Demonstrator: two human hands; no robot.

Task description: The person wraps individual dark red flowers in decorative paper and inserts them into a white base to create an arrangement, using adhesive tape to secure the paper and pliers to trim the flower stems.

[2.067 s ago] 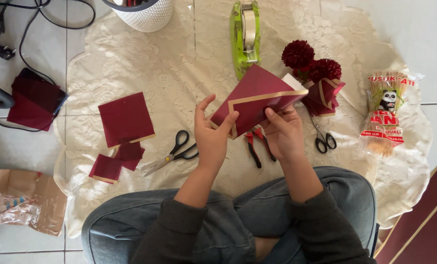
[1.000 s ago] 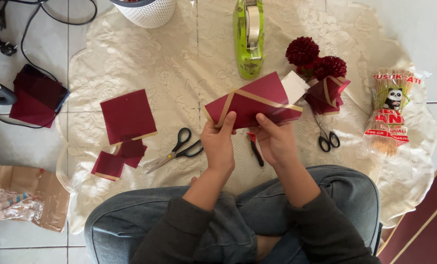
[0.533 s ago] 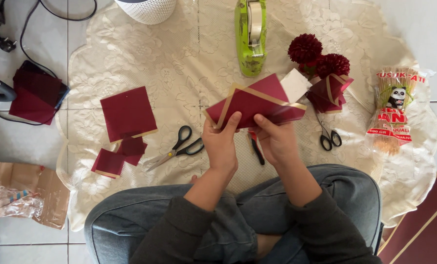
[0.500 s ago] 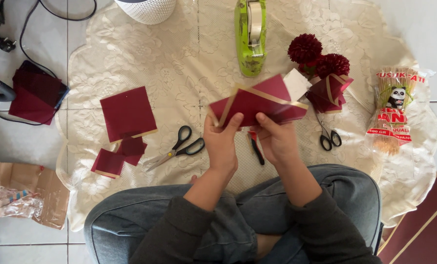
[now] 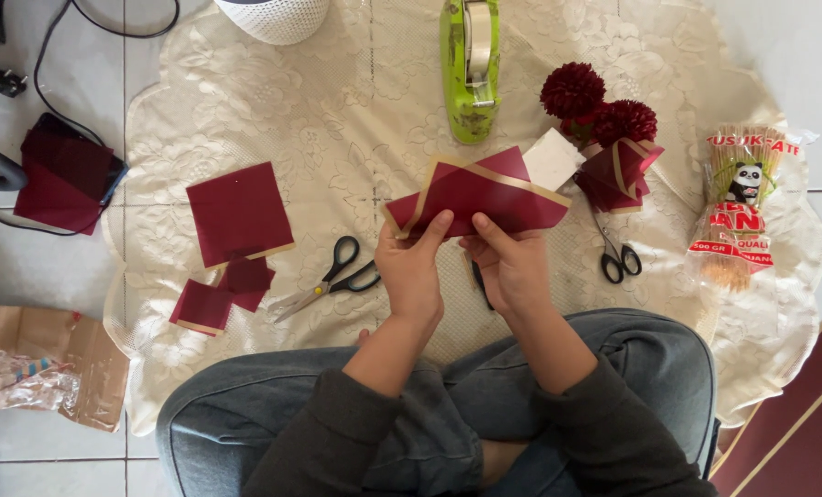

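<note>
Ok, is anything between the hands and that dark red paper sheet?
Nothing visible. Both the left hand and the right hand already grip the dark red paper sheet along its lower edge, held above the lace cloth. The black-handled scissors lie to the left of the hands, apart from the sheet.

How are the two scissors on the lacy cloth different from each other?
The scissors left of the hands lie with blades apart, pointing down-left; the scissors on the right look closed, blades pointing up toward the folded red paper. The left pair looks bigger and lies in the open; the right pair's tips are hidden near that paper. Both have black handles and rest on the cream cloth, and neither hand touches them.
</note>
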